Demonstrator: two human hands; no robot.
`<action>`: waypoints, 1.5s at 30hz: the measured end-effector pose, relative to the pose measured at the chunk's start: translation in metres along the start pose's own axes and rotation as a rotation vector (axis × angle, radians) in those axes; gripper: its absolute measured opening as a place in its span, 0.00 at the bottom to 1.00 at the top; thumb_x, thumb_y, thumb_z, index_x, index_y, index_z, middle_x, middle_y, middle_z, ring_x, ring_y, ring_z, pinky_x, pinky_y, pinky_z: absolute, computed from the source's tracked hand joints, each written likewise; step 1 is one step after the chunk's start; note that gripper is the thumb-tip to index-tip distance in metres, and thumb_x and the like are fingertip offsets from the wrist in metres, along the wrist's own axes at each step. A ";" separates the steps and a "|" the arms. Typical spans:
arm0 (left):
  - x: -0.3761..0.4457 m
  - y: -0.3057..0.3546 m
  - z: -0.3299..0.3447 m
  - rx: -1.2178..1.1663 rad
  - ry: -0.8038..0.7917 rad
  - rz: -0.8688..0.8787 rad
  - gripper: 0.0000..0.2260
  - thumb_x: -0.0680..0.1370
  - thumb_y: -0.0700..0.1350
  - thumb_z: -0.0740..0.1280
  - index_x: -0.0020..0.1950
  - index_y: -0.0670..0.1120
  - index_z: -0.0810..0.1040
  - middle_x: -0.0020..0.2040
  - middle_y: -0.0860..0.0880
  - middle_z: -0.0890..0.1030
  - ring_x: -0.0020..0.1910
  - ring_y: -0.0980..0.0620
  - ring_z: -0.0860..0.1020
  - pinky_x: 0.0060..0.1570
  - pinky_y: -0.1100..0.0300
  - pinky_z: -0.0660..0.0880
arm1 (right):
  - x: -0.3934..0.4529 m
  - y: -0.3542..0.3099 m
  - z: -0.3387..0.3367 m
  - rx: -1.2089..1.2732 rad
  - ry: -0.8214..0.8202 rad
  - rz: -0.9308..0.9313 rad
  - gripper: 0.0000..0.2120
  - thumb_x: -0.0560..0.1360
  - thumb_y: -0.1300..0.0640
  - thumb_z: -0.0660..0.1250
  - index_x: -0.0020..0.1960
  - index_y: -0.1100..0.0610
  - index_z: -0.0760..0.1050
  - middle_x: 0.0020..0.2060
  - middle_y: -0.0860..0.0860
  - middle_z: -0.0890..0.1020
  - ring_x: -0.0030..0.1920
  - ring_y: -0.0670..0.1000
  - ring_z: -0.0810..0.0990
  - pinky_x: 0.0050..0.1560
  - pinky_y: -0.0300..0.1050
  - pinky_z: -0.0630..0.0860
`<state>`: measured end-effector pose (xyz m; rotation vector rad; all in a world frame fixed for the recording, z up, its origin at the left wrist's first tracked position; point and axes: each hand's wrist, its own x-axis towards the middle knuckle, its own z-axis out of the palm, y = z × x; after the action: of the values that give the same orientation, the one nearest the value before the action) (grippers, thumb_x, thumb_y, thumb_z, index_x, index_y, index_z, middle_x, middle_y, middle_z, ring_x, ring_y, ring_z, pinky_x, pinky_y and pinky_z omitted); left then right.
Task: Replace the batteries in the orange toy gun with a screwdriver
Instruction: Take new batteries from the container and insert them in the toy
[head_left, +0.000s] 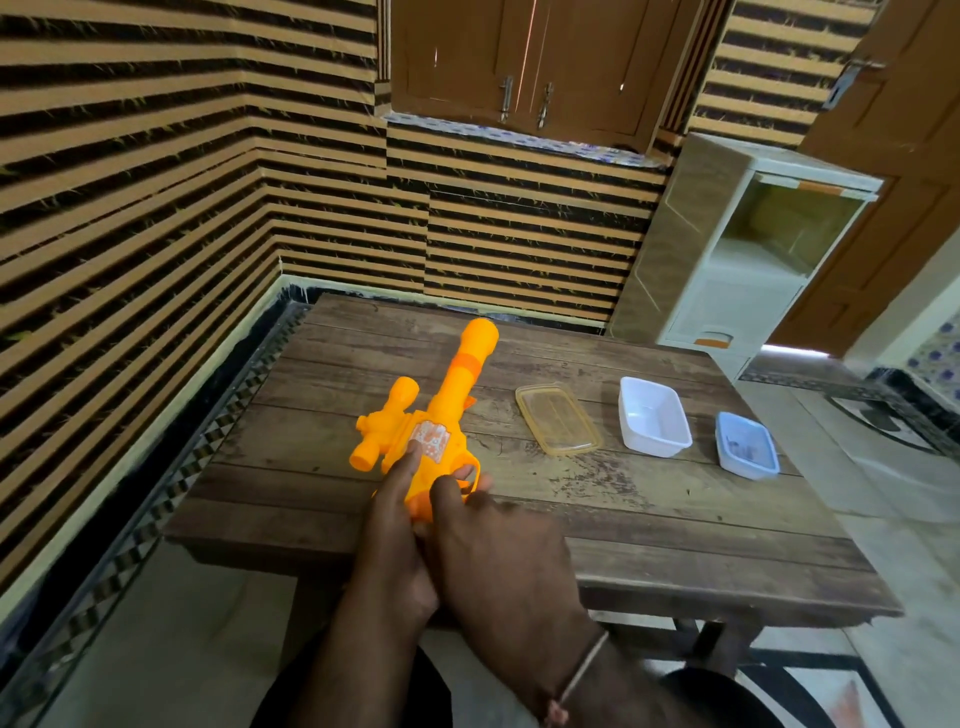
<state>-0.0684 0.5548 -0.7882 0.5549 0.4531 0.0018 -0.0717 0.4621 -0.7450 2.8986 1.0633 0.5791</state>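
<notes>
The orange toy gun (447, 400) lies on the wooden table (649, 499), barrel pointing away from me, scope on its left side. My left hand (395, 525) holds the gun's rear from the left, its index finger stretched onto the pale sticker on the body. My right hand (498, 545) grips the handle end from the right, fingers curled round the trigger guard. No screwdriver or batteries are in view.
A clear yellowish lid (558, 418) lies right of the gun. Beyond it stand an open white tub (654, 415) and a small blue-lidded box (747, 452) with something dark inside. A white plastic cabinet (748, 260) stands behind the table's far right corner; striped walls close the left and back.
</notes>
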 end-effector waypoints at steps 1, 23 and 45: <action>0.001 0.000 -0.001 -0.003 -0.001 -0.007 0.22 0.77 0.61 0.65 0.48 0.41 0.80 0.42 0.42 0.84 0.43 0.44 0.84 0.46 0.52 0.77 | 0.000 0.001 -0.001 -0.004 0.014 -0.001 0.18 0.60 0.42 0.78 0.40 0.51 0.76 0.22 0.51 0.76 0.18 0.50 0.75 0.25 0.38 0.52; 0.003 0.004 0.002 -0.022 -0.013 0.083 0.29 0.74 0.59 0.67 0.67 0.39 0.74 0.46 0.40 0.83 0.45 0.43 0.83 0.52 0.45 0.79 | -0.014 0.069 -0.022 0.458 -0.207 -0.095 0.10 0.69 0.42 0.70 0.45 0.46 0.74 0.42 0.43 0.76 0.43 0.49 0.78 0.40 0.50 0.77; 0.001 0.001 0.003 -0.070 -0.073 0.071 0.22 0.79 0.59 0.62 0.57 0.40 0.76 0.42 0.38 0.80 0.40 0.41 0.80 0.44 0.47 0.78 | -0.012 0.052 -0.042 1.810 -0.159 0.683 0.18 0.70 0.79 0.66 0.56 0.65 0.74 0.45 0.61 0.84 0.45 0.57 0.86 0.45 0.45 0.82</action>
<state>-0.0658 0.5540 -0.7861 0.5002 0.3607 0.0651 -0.0616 0.4092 -0.7037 4.5237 0.4674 -1.5643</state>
